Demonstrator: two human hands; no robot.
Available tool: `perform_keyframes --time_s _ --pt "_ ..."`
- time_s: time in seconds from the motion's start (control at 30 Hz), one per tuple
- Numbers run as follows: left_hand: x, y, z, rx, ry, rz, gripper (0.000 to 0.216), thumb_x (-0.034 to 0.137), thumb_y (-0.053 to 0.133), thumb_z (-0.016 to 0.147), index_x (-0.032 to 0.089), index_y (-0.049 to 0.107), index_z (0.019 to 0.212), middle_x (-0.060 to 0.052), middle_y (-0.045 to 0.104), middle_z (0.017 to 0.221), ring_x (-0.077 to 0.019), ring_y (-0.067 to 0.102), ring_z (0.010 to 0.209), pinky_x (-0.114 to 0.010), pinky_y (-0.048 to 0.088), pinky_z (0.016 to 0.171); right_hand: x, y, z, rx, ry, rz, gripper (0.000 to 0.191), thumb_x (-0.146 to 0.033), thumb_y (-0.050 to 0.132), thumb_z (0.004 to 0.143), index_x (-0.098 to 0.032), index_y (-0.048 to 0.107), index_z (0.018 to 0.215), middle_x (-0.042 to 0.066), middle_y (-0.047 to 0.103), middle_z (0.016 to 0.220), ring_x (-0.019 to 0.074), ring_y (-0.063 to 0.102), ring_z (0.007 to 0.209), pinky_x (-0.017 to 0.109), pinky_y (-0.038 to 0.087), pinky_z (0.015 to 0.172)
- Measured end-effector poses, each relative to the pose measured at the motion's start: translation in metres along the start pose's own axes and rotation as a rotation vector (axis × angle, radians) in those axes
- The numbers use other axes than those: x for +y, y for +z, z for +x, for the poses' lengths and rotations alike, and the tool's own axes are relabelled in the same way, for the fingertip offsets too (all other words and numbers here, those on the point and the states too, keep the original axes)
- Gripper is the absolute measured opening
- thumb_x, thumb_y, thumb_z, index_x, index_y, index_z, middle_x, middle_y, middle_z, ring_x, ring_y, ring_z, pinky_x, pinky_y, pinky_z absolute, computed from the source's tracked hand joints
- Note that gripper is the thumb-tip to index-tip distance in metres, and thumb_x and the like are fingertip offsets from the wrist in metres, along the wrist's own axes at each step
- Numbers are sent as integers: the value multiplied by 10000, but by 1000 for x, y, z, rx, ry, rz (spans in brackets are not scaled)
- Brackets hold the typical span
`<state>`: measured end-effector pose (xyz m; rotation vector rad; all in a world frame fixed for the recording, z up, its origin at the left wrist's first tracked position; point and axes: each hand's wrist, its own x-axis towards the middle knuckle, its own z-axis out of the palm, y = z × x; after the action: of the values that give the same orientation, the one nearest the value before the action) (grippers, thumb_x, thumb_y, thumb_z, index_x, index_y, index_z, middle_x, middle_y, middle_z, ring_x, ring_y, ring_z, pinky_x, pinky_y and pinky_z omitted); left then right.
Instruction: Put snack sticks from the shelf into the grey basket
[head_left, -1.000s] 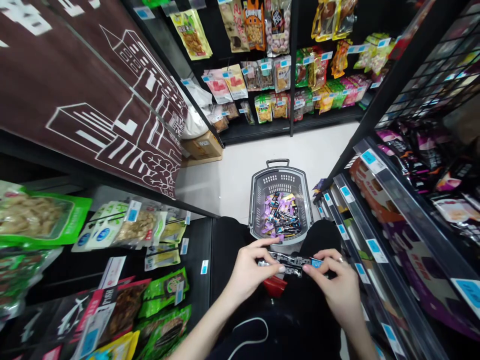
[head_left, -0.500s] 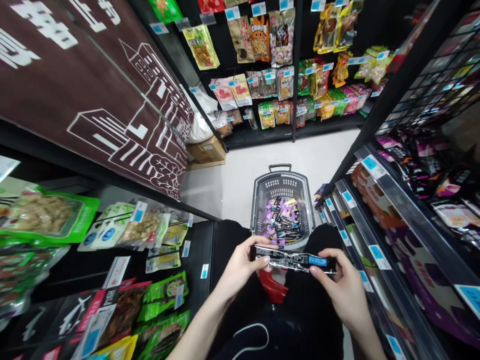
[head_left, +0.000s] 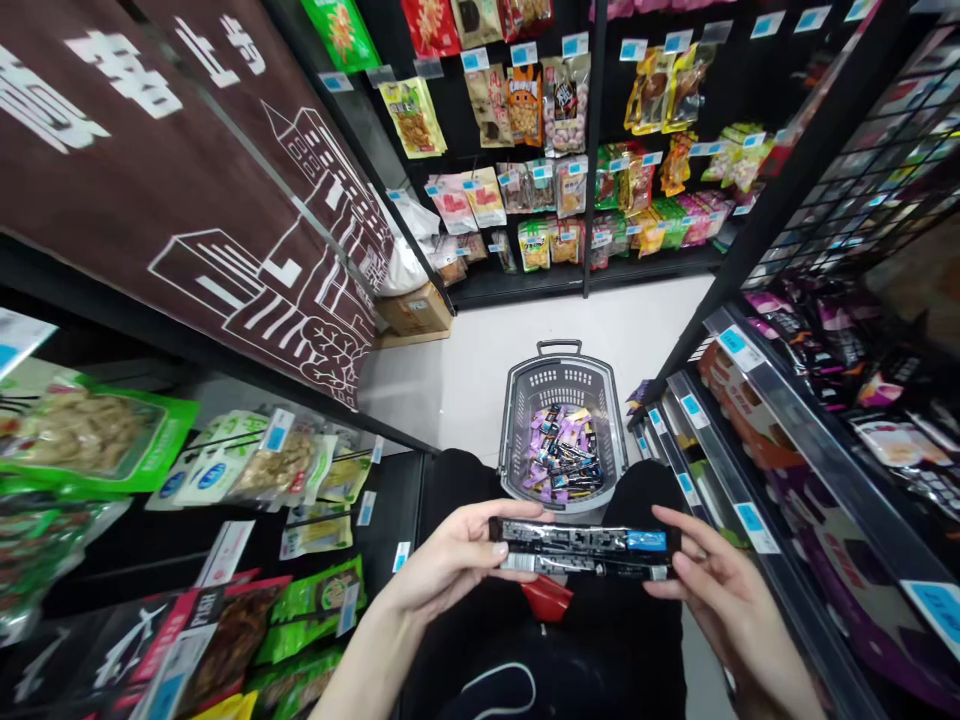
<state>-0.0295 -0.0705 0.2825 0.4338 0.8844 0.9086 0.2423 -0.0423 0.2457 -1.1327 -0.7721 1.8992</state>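
A long, narrow black snack packet (head_left: 581, 541) with small white print and a blue patch lies level across my lap, held at both ends. My left hand (head_left: 465, 545) is closed on its left end, thumb on the front and fingers behind. At the other end my right hand (head_left: 712, 575) grips it, with the index finger above and the thumb at the edge. Just beyond the packet, a grey shopping basket (head_left: 513, 420) stands on the floor between my knees. Inside it lies a heap of small purple, black and yellow packets (head_left: 566, 455).
Hanging snack bags (head_left: 277, 460) crowd the left. A shelf rail (head_left: 795, 400) with price tags runs along the right, with black and purple packets (head_left: 847, 340) behind it. Across the floor (head_left: 472, 390) a black rack (head_left: 517, 285) holds more bags. A cardboard box (head_left: 416, 312) sits by the brown panel.
The packet now shows a flatter, wider face with more print and a barcode-like patch. My right fingers have spread along its end. The view has tilted slightly upward.
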Motion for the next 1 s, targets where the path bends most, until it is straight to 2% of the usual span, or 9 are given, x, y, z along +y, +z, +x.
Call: perform_keyframes --time_s 0.1,0.27,0.37,0.47,0.67,0.73,0.83,0.93,1.0 --pt "-4 2 -2 -78 47 -80 439 75 710 650 156 606 1068 -122 638 1141 -243 671 878 -306 583 679 -3 2 -1 -13 44 111 430 -278 729 703 -278 597 1112 -20 574 732 116 594 637 265 575 583" --pt "-10 4 0 -63 227 -82 282 72 696 679 214 643 917 -77 615 1200 -219 669 896 -269 580 647 2 -2 3 -25 114 266 173 -215 770 648 -199 660 781 -1 613 708 112 624 596 149 513 462" --pt "-7 5 0 27 238 141 159 163 669 732 162 693 889 -113 521 1308 -242 630 997 -266 568 724 7 -6 4 11 76 282 243 -280 757 664 -206 694 887 71 674 930 173 675 731 188 554 552" --pt "-3 9 -2 49 231 321 376 251 744 653 181 680 1017 -124 419 1389 -312 548 1118 -339 550 808 10 -7 2 20 -63 153 472 -317 794 603 -216 673 1048 118 623 1148 236 664 884 261 567 717" --pt "-2 14 -3 258 385 678 140 268 663 729 203 745 822 -106 585 1232 -295 538 1135 -412 446 960 17 -4 -1 251 -212 -265 255 -350 750 646 -213 745 862 78 718 854 196 677 625 279 592 608" --pt "-4 12 -2 222 358 661 175 248 715 668 209 743 836 -108 582 1235 -300 567 1096 -401 483 912 18 -7 -1 298 -236 -294 218 -376 731 661 -214 754 806 72 718 825 184 665 572 264 588 548" --pt "-7 9 -1 181 287 576 365 177 779 560 220 721 918 -101 508 1318 -305 568 1093 -367 530 831 18 -13 -2 192 -246 -239 282 -352 777 603 -239 746 860 77 719 883 218 684 681 279 592 597" --pt "-9 6 3 316 333 614 272 172 734 606 210 732 875 -95 557 1270 -282 556 1113 -360 507 871 21 -17 -2 53 -207 -209 434 -282 839 501 -238 731 919 92 705 939 252 678 787 315 582 667" --pt "-9 4 6 410 375 680 199 203 706 636 215 740 832 -83 585 1238 -272 561 1101 -366 489 895 24 -16 -1 55 -165 -235 366 -305 814 547 -211 733 892 83 700 795 211 664 640 291 563 560"
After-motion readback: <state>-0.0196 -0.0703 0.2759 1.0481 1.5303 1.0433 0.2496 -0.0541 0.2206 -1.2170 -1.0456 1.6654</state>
